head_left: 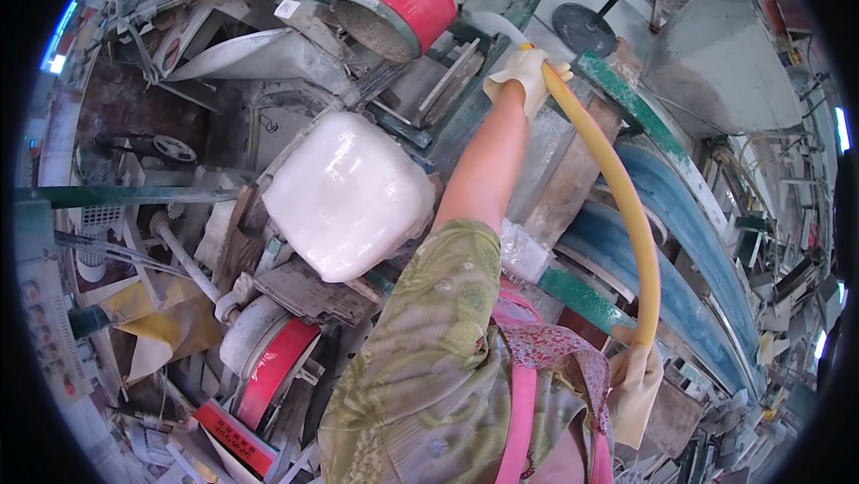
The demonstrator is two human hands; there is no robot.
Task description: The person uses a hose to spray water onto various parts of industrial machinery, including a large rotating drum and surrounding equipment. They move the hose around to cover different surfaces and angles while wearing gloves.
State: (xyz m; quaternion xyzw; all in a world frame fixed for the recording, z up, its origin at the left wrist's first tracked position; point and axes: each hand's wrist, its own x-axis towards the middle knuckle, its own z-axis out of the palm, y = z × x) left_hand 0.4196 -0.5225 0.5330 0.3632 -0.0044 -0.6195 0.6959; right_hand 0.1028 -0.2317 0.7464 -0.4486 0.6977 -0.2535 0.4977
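My left hand (530, 78), in a cream rubber glove, is stretched out ahead and closed around a yellow hose (621, 172). Past that hand, a pale translucent streak (496, 24) leads away from the hose's end; whether it is water cannot be made out. The hose bends down on the right to my right hand (634, 383), also gloved, which grips it beside my body. A white plastic-wrapped stool seat (349, 195) sits left of my left forearm. Below the left hand lies a grey, wet-looking surface (537, 155) with a worn brown board.
Blue curved bands (671, 269) and a green metal beam (644, 108) lie at right. A red-covered drum (402, 1) stands ahead, and a second red-banded roller (278, 363) lower left. A panel with buttons (54, 336) is at far left. A grey rounded tub-like form (728, 61) is upper right.
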